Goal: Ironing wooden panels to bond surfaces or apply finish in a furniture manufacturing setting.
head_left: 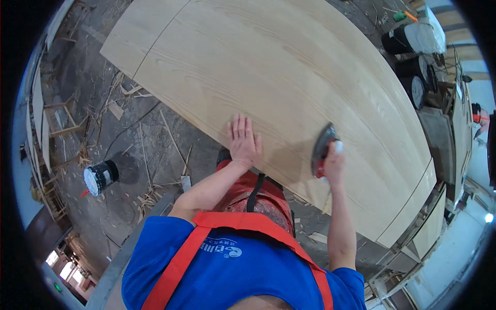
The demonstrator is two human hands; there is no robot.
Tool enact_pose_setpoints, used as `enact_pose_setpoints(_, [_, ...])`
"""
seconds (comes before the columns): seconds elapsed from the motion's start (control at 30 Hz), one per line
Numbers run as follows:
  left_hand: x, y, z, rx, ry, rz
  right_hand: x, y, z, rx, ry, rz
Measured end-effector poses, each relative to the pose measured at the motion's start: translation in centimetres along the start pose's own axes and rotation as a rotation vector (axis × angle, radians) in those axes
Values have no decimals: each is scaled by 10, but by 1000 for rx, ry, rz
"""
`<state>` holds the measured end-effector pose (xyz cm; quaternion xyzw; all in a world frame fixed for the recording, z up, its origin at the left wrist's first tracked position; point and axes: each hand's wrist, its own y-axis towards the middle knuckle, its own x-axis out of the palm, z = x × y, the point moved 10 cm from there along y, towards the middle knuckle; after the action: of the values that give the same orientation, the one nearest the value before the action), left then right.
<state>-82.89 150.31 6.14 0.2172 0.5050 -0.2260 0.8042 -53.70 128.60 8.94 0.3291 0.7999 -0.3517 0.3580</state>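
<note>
A large pale wood-grain panel stretches out in front of me, with a thin seam line near each end. My left hand lies flat on its near edge, fingers stretched out and holding nothing. Over to the right, my right hand is closed around the handle of a clothes iron with a dark soleplate and red body. The iron rests on the panel with its pointed tip facing away from me. My fingers and the handle are partly hidden by the back of the hand.
A bucket with white residue stands on the left floor among wood strips and a cable. Several black buckets line the far right side. A wooden frame lies at the left, and stacked boards stand at the right.
</note>
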Motion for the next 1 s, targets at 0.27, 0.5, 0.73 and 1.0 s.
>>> enact_pose_setpoints(0.27, [-65, 59, -128, -12, -193, 89, 167, 58, -314, -306, 6, -207])
enact_pose_setpoints(0.5, [-87, 136, -253, -209, 161, 123, 209, 89, -428, -528, 32, -239])
enact_pose_setpoints(0.73, [-77, 133, -255, -249, 156, 106, 169, 68, -323, -484, -32, -281])
enact_pose_setpoints(1.0, [-84, 136, -251, -235, 147, 127, 80, 40, -162, -127, -27, -119])
